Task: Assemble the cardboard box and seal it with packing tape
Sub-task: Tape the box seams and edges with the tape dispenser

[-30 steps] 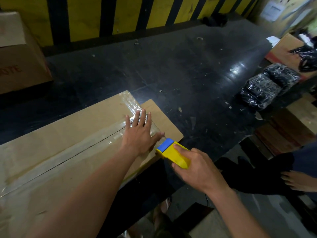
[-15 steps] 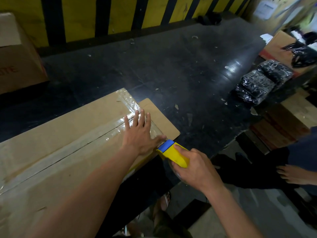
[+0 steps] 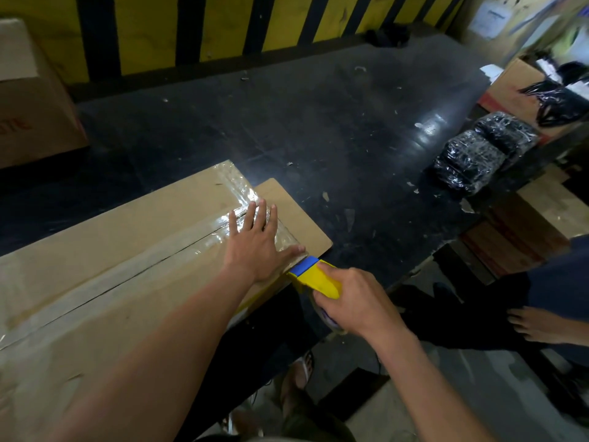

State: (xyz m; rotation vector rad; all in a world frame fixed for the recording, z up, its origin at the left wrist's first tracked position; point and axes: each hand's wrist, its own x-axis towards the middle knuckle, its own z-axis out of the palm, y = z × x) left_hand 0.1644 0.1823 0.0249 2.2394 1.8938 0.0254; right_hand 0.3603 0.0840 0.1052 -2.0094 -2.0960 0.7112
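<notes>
A long brown cardboard box (image 3: 105,250) lies on the black table, its top flaps closed with clear packing tape (image 3: 178,250) along the centre seam and across the right end. My left hand (image 3: 255,247) lies flat, fingers spread, on the taped right end of the box. Just off the box's near right corner, my right hand (image 3: 353,304) grips a yellow and blue tape dispenser (image 3: 314,277), its blue front edge touching the corner. The tape roll under my right hand is mostly hidden.
A flat cardboard piece (image 3: 293,215) sticks out from under the box's right end. Another cardboard box (image 3: 32,100) stands at the far left. Black wrapped bundles (image 3: 478,151) sit at the black table's (image 3: 318,122) right edge. Another person's hand (image 3: 532,327) shows at the right.
Both hands stay almost where they were at the box's right end; the view has shifted slightly. The dispenser stays at the corner.
</notes>
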